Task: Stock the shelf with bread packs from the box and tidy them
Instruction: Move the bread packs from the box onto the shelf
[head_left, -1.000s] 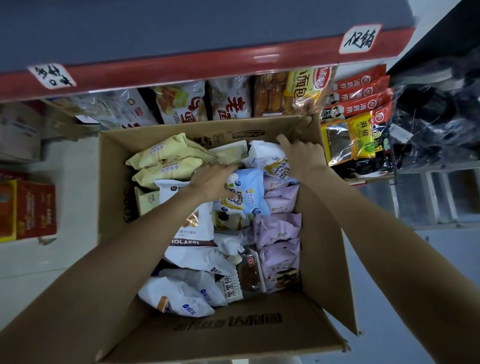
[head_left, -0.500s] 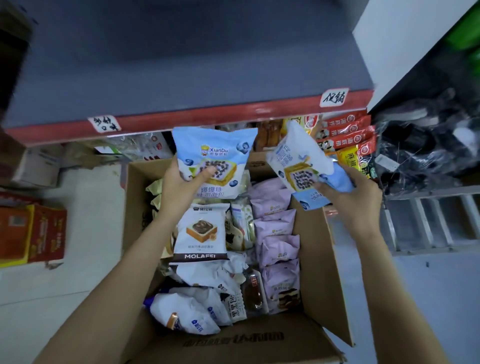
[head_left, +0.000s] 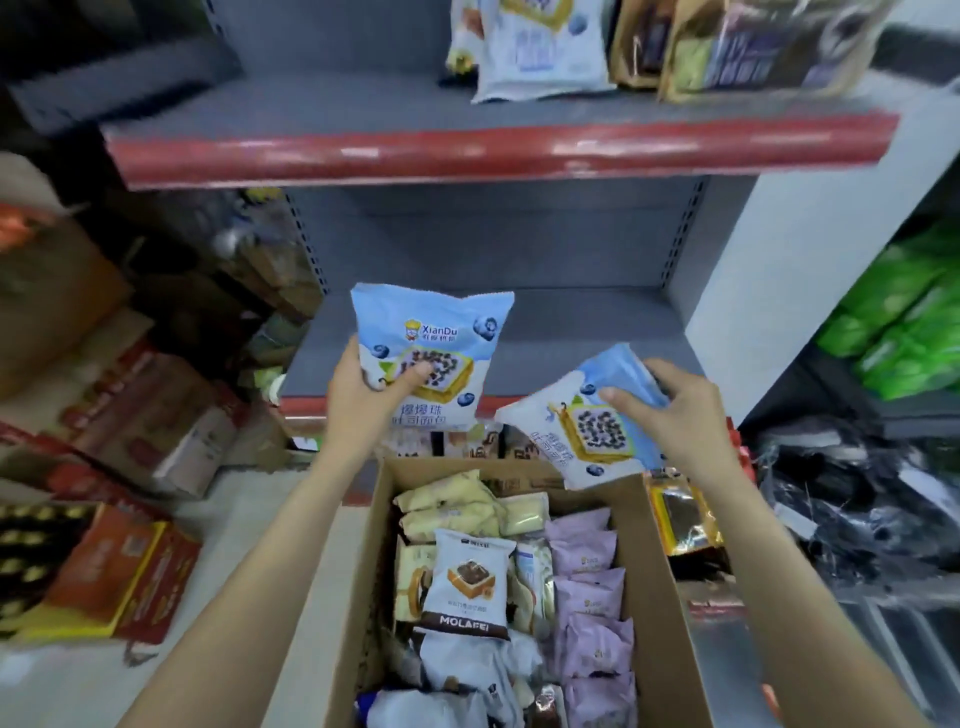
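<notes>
Grey shelves edged in red (head_left: 498, 156) fill the upper frame, above an open cardboard box (head_left: 670, 597) of bread packs at lower centre. At mid-frame the left hand (head_left: 363, 395) grips one blue bread pack (head_left: 431, 353) upright, fingers curled round its lower left edge. Right of it, the right hand (head_left: 675, 410) pinches a second blue pack (head_left: 587, 431), tilted, over the box's far rim.

Bare forearms, apparently no sleeves.
</notes>
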